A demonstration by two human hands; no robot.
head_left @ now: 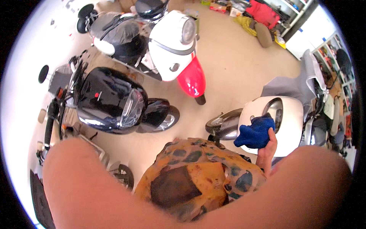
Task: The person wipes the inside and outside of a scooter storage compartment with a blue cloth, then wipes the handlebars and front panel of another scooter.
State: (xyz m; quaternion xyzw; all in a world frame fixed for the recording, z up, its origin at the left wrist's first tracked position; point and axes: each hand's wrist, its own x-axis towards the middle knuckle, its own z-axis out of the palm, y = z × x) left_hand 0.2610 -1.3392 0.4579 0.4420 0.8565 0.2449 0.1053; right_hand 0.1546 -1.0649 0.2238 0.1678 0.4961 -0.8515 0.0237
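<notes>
My right hand [268,148] is closed on a blue cloth [254,133], thumb and fingers at its right side. The bunched cloth lies over the front of a cream-white scooter [291,128], covering part of the panel beside its oval headlight [277,108]. Below and left of the headlight, the scooter's dark, shiny front mudguard [225,125] sticks out. My left hand is not in view. Below the middle, my patterned orange-brown and green clothing [207,171] covers my body. Blurred skin-coloured shapes fill the lower edge and hide what lies behind them.
On the left stands a black scooter [110,99]. Behind it is a white scooter [171,42] with a red front mudguard [193,78]. Grey sheeting [291,84] drapes near the right scooter. Shelves [335,57] and piled red and yellow items [263,15] line the far right. Tan floor [228,57] lies between.
</notes>
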